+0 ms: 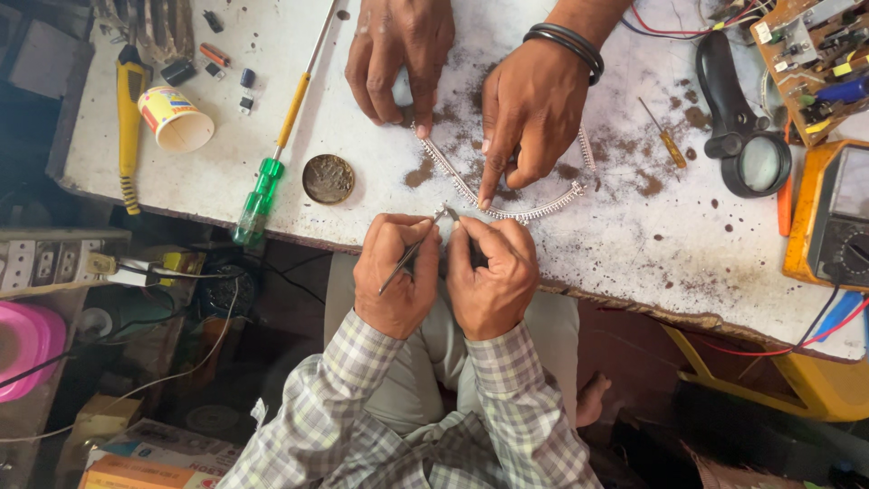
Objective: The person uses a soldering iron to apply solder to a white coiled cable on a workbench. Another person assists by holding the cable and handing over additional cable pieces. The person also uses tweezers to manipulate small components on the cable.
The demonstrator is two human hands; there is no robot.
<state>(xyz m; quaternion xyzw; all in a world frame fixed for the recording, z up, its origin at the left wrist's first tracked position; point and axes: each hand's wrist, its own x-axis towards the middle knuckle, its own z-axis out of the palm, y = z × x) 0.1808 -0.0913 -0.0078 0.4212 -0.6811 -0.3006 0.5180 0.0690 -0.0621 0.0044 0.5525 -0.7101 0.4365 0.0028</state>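
Note:
A silver chain point(534, 214) lies in a curve on the stained white table point(634, 254). My left hand point(396, 276) grips thin metal tweezers point(412, 254), whose tip meets the chain at the table's near edge. My right hand point(491, 276) pinches the chain right beside that tip. Both of my sleeves are checked. Across the table, another person's hand with black bangles point(532, 109) presses a fingertip on the chain. That person's other hand point(398, 54) rests on the table near the chain's far end.
A green and yellow screwdriver point(272, 154), a paper cup point(176, 118) and a round metal tin point(328, 178) lie to the left. On the right are a black magnifier point(747, 136), a small screwdriver point(665, 136), a yellow multimeter point(828, 217) and a circuit board point(815, 54).

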